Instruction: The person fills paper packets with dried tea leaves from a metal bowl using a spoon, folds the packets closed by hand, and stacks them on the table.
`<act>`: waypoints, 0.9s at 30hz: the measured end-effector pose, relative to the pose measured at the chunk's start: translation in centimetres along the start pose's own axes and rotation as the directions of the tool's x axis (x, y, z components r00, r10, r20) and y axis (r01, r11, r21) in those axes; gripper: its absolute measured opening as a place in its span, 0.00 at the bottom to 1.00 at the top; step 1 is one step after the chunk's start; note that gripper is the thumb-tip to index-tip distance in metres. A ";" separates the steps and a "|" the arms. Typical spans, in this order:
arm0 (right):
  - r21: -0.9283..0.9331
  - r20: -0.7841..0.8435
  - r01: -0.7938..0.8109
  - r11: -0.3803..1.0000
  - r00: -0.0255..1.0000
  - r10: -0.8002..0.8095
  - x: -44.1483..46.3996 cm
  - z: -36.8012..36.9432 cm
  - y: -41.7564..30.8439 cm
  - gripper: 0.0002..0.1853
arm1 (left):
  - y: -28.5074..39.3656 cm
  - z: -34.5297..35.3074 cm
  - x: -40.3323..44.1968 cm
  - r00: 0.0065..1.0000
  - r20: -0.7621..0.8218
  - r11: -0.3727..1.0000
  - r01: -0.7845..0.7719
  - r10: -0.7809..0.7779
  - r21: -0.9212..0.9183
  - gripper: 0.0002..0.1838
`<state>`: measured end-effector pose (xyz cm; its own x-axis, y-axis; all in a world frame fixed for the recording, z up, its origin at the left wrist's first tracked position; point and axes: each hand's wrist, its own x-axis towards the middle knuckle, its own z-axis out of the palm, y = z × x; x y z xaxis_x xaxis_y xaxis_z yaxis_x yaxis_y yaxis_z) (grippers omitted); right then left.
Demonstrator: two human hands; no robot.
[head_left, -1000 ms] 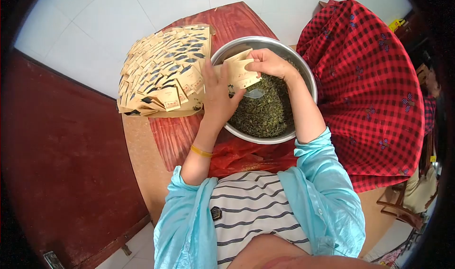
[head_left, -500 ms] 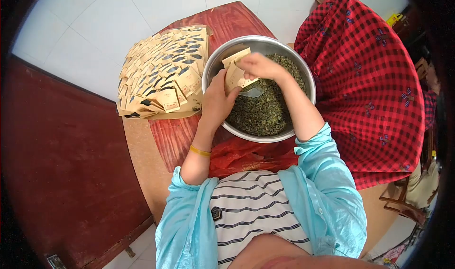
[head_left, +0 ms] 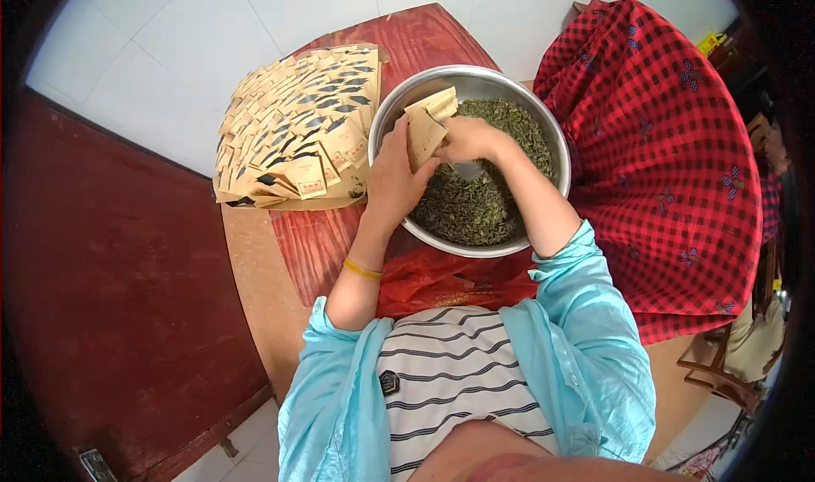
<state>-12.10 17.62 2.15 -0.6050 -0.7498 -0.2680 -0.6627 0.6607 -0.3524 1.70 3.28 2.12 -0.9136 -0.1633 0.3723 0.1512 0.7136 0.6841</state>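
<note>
Packets (head_left: 425, 135) sit in the half-closed left hand (head_left: 397, 169) at the bowl rim (head_left: 475, 251), right hand (head_left: 472, 140) curled, grip hidden.

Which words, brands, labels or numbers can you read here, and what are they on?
No text can be read.
Small paper packets in the pile: red and dark print, too small.
Dark patch on the striped shirt: pale marks, too small.
Red plastic: faint gold marks, too blurred.

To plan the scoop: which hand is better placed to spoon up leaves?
Likely the right hand: it is at the spoon, over the leaves, while the left hand holds packets.
</note>
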 end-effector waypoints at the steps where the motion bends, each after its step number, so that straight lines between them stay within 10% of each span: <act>1: 0.081 -0.054 -0.014 0.997 0.998 0.019 0.0 -0.6 0.5 0.13 | -0.1 0.0 0.0 1.000 -0.006 1.000 -0.005 0.005 0.002 0.44; 12: 0.143 -0.163 0.127 0.982 0.981 -0.103 -0.4 -0.3 0.3 0.15 | 0.2 -0.3 0.1 0.998 0.032 0.999 0.050 -0.049 -0.016 0.43; 14: 0.406 0.165 0.151 0.901 0.958 -0.235 -0.9 -0.3 -1.3 0.16 | 0.3 -0.3 0.1 0.998 0.035 0.998 0.056 -0.056 -0.021 0.43; 20: 0.483 0.267 -0.010 0.875 0.954 -0.136 -0.3 -0.7 0.0 0.14 | -0.2 0.1 0.0 0.999 -0.035 1.000 -0.031 0.031 0.003 0.42; 27: 0.662 -0.059 0.046 0.748 0.998 -0.009 -1.8 -4.4 2.0 0.17 | -0.3 0.1 0.0 1.000 -0.010 0.999 -0.013 0.013 0.033 0.42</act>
<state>-14.29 20.47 5.90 -0.6237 -0.7525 -0.2113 -0.2320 0.4364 -0.8693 1.59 3.18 1.85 -0.9077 -0.1609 0.3876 0.1504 0.7374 0.6585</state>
